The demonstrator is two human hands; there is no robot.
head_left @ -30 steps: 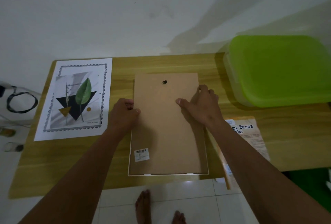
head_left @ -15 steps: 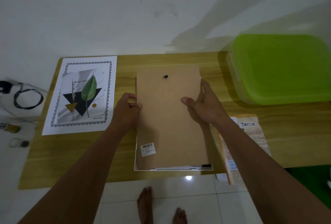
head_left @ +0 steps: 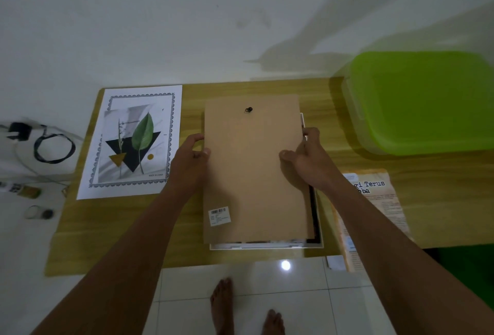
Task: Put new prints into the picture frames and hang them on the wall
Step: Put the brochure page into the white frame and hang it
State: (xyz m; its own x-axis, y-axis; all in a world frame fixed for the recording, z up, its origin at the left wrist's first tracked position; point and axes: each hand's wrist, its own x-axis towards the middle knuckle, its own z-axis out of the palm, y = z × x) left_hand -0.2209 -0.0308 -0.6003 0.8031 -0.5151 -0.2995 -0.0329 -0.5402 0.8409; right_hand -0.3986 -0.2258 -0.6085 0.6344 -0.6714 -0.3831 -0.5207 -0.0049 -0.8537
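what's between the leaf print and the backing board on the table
In the head view, the left hand and bare tabletop lie between leaf print and backing board.

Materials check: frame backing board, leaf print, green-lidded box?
Backing board: looks like matte brown fibreboard or hardboard; flat, uniform tan, barcode sticker, metal-looking hanger. Leaf print: thin white paper lying flat, finish unclear. Green-lidded box: plastic, smooth bright green lid over a translucent body with rounded corners.

A low wooden table is standing against the wall, carrying a leaf print at its left, a white picture frame in the middle, a green-lidded box far right and a text sheet near right.
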